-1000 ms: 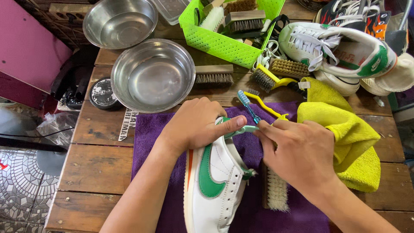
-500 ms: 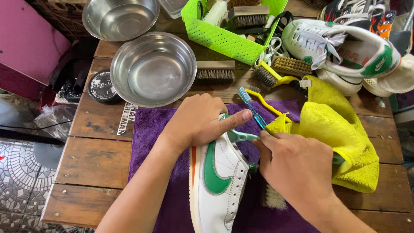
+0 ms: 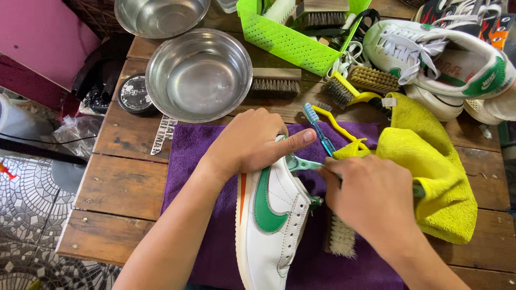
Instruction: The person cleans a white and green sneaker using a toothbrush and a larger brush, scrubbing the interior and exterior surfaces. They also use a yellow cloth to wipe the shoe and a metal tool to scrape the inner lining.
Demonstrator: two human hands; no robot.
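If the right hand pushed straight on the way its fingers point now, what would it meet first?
Probably the left hand: the right hand points left along its small teal brush, whose head already sits at the white sneaker under that hand's fingers.

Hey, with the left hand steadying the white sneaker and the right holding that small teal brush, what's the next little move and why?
Probably a short scrubbing stroke: the right hand has the teal brush at the toe of the white sneaker, which the left hand pins on the purple towel.

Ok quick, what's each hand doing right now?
Left hand: closed over the toe of the white and green sneaker, pinning it on the purple towel.
Right hand: closed on a teal brush.
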